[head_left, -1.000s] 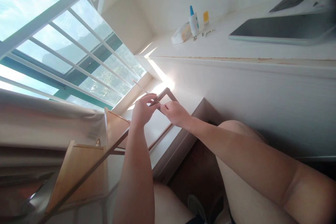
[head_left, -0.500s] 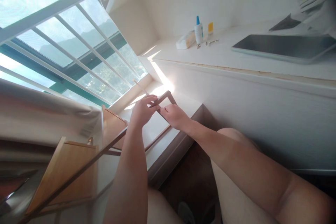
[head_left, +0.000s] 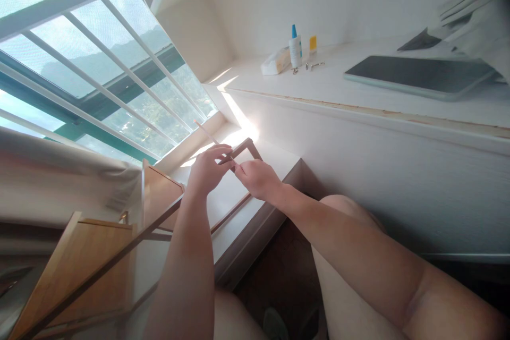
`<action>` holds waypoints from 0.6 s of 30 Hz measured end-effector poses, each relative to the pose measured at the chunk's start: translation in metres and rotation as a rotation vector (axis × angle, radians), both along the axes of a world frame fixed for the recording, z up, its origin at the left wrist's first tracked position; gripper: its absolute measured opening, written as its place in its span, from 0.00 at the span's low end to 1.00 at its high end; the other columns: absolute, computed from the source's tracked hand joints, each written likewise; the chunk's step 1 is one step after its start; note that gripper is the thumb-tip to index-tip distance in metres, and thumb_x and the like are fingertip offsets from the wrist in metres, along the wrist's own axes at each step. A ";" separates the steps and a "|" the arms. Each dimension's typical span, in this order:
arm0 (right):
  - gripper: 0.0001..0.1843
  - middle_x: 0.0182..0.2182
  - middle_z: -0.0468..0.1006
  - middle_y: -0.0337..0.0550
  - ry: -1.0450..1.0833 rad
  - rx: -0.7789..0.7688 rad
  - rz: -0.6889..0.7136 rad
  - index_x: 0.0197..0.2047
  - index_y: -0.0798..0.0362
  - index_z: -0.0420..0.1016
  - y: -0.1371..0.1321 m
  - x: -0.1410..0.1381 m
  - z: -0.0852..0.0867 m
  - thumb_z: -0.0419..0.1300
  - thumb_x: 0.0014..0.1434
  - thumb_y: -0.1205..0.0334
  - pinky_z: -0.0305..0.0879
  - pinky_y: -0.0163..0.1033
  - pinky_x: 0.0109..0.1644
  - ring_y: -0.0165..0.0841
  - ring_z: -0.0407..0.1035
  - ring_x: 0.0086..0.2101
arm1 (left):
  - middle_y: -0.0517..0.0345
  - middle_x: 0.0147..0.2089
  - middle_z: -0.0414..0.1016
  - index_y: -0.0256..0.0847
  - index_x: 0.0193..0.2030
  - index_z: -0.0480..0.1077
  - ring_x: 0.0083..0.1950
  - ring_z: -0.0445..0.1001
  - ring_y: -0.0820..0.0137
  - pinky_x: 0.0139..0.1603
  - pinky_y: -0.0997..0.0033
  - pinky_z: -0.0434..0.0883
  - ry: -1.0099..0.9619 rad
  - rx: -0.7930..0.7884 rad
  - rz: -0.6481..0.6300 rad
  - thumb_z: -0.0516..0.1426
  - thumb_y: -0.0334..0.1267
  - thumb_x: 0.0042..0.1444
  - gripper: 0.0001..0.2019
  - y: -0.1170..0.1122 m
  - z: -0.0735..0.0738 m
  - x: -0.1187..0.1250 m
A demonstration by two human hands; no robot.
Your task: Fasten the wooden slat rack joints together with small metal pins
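A narrow brown frame [head_left: 255, 150] with a square corner is between my hands, and its long bar runs down to the lower left. My left hand [head_left: 207, 169] is closed on the bar near the corner, fingers bent over it. Close beside it, my right hand [head_left: 258, 178] pinches in a fist at the frame's inner side. A thin pale stick [head_left: 205, 131] with an orange tip slants up to the left past my left fingers. Its line leads down to my right fingertips, where a short light piece shows. The fingers hide part of the stick.
On the white ledge [head_left: 330, 82] stand a white bottle [head_left: 295, 52] with a blue cap and a small yellow-capped bottle [head_left: 313, 43], near small metal pieces. A dark-screened tablet [head_left: 418, 75] lies to the right. A barred window [head_left: 119, 64] and wooden panel [head_left: 95, 255] are left.
The whole view has shifted slightly, so the scene sits a little further left. Both hands keep their hold at the frame's corner, with only a slight finger shift.
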State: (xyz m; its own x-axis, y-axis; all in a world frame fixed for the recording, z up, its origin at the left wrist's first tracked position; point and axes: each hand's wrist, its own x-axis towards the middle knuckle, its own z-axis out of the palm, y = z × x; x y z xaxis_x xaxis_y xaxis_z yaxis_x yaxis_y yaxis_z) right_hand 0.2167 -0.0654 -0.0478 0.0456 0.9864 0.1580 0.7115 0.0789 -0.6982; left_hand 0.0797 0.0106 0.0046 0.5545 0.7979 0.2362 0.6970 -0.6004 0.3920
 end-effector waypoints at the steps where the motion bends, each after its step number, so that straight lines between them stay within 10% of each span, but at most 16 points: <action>1: 0.32 0.29 0.77 0.47 0.005 0.004 0.001 0.30 0.55 0.75 0.000 0.000 -0.001 0.36 0.69 0.49 0.48 0.37 0.29 0.32 0.67 0.29 | 0.61 0.54 0.75 0.47 0.43 0.76 0.44 0.76 0.65 0.49 0.65 0.73 0.002 0.002 -0.002 0.59 0.39 0.51 0.12 0.000 0.000 0.000; 18: 0.30 0.27 0.75 0.46 0.023 0.017 0.021 0.30 0.56 0.75 0.000 -0.002 -0.005 0.38 0.69 0.52 0.47 0.38 0.29 0.32 0.64 0.27 | 0.61 0.54 0.75 0.49 0.44 0.76 0.46 0.76 0.63 0.51 0.63 0.72 0.000 0.003 0.007 0.59 0.40 0.51 0.12 0.000 -0.001 -0.001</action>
State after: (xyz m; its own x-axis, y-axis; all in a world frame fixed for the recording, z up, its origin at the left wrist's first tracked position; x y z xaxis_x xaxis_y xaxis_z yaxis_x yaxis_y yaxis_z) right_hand 0.2149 -0.0650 -0.0533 0.0287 0.9843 0.1739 0.6935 0.1057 -0.7126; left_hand 0.0783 0.0109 0.0039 0.5491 0.8011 0.2383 0.7013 -0.5967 0.3900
